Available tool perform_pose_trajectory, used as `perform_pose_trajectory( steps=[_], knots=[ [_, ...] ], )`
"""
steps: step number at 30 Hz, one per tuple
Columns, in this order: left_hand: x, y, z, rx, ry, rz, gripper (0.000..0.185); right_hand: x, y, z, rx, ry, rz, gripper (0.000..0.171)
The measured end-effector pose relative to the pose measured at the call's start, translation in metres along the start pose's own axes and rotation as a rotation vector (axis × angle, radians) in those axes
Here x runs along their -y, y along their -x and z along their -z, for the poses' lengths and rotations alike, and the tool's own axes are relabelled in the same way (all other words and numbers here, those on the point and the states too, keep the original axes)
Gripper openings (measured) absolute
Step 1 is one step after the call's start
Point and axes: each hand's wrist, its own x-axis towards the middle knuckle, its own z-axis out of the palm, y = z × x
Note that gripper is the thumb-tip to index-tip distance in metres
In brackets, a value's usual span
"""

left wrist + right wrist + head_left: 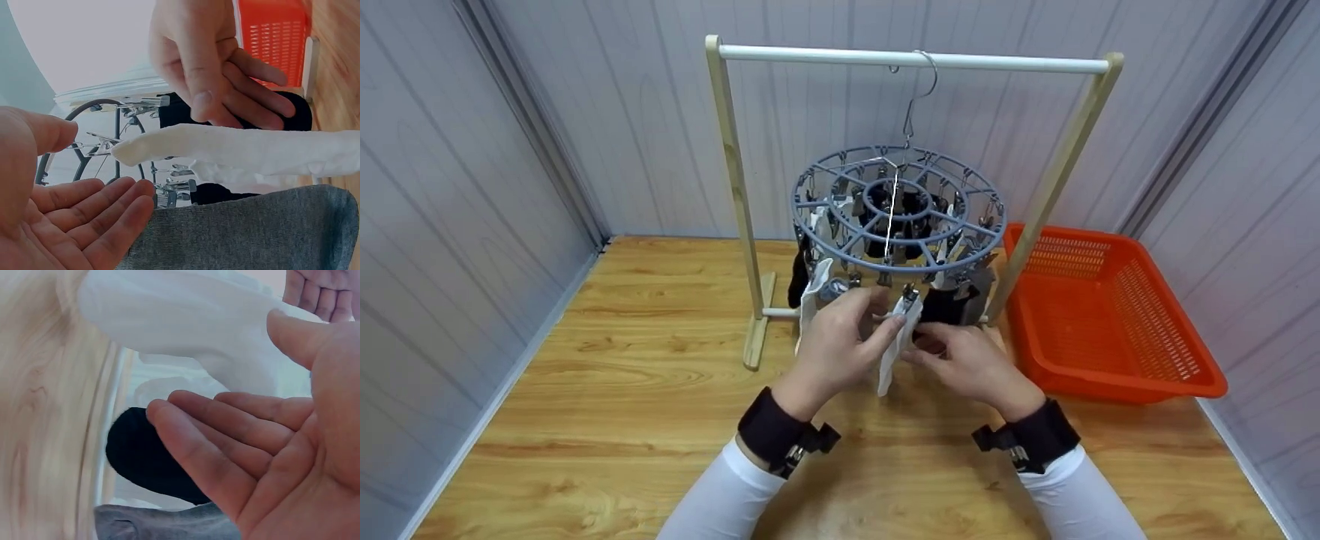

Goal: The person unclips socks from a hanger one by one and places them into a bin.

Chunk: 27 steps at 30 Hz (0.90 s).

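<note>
Under the round grey-blue plastic clip hanger [897, 208], which hangs by its metal hook from the white rail of a light wooden frame [733, 195] on the wooden desk [607, 390], a small white cloth sock [897, 341] dangles from one of the front clips. Its long axis runs nearly vertical, the clipped end up and the free end pointing down toward the desk. The left hand [838, 341] is beside the sock's upper part, fingertips at the clip; the left wrist view shows its fingers relaxed and apart, closing on nothing. The right hand [969, 365] sits just right of the sock, palm open and fingers loosely extended in the right wrist view, not clamped on the fabric. The sock looks light, soft and limp, so it would likely fold and swing if taken low; a hold near the clipped top edge seems best. Black socks [943, 304] and a grey one [253, 230] hang nearby, and an orange slotted plastic basket [1099, 315] stands to the right.
</note>
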Motion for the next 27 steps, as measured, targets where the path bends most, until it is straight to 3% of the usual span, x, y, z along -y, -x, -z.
perform_pose_trajectory(
  steps=[8,16,21,27],
  knots=[
    [0.001,-0.002,-0.003,0.021,0.038,0.015,0.036,-0.017,-0.007,-0.018,0.087,-0.384,-0.077,0.066],
    [0.002,-0.002,-0.004,0.024,0.044,0.062,0.038,-0.022,-0.011,-0.028,0.052,-0.629,-0.106,0.055],
    [0.001,-0.005,-0.006,0.038,0.084,0.095,0.038,-0.019,-0.012,-0.029,0.025,-0.688,-0.076,0.040],
    [-0.001,-0.009,-0.009,0.049,0.115,0.118,0.040,-0.016,-0.010,-0.028,0.012,-0.641,-0.077,0.033]
  ],
)
